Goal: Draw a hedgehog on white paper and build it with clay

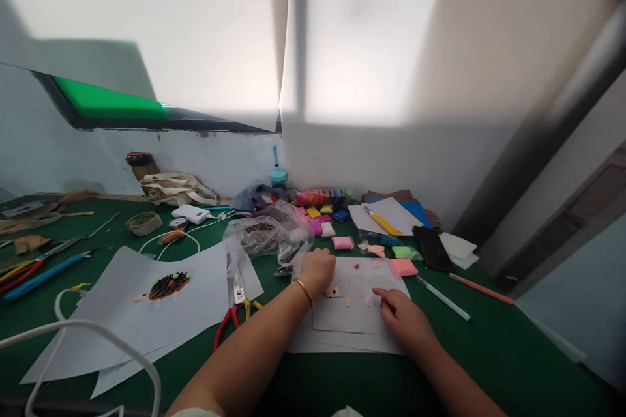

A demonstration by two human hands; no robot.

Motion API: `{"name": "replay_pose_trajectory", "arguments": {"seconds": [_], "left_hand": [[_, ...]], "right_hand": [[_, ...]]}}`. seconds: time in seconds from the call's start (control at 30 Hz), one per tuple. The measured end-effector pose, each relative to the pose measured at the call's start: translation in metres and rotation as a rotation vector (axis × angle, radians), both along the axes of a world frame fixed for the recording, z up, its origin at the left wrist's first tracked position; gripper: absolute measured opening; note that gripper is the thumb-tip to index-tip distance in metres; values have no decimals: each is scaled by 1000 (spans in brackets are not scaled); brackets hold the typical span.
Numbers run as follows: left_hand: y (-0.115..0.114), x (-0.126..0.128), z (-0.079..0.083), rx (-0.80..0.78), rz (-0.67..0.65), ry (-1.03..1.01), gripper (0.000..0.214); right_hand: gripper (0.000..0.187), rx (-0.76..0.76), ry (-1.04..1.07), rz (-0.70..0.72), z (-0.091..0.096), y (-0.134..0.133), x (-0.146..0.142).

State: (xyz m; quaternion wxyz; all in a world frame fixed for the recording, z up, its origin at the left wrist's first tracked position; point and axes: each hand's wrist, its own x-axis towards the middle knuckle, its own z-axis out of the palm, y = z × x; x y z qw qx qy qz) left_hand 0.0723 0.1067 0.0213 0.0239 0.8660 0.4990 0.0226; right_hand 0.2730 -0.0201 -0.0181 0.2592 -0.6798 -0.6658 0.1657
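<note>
A white sheet [337, 320] with a pencilled hedgehog outline lies before me; small peach pieces and a dark eye are on the drawing. My left hand [317, 270] rests at the sheet's upper left edge, fingers curled; whatever they hold, if anything, is hidden. Over the right part of the drawing lies my right hand [400, 314], its index finger stretched out and touching the paper, the other fingers partly bent. Near the top of the sheet sit a small brown lump [357, 266] and, by the right corner, a salmon clay packet [403, 267].
At left, a finished hedgehog picture [169, 285] lies on white paper. Red-handled pliers [225, 326] and a clear plastic bag [274, 228] are beside my left arm. A yellow cutter [384, 221], dark phone [432, 248], white pen [444, 298] and several clay packets surround the sheet.
</note>
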Motion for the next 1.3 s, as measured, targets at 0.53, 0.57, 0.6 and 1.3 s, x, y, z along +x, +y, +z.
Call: {"name": "replay_pose_trajectory", "arguments": {"seconds": [0.53, 0.57, 0.6, 1.3], "left_hand": [[-7, -6, 8, -49, 104, -309, 17], [-11, -9, 10, -63, 108, -361, 16], [-17, -11, 10, -80, 108, -413, 14], [-110, -6, -32, -654, 49, -1453, 47]], "right_hand": [[43, -20, 24, 1, 4, -3, -2], [43, -18, 27, 5, 3, -2, -2], [43, -19, 29, 9, 3, -2, -1], [12, 34, 490, 203, 30, -17, -53]]}}
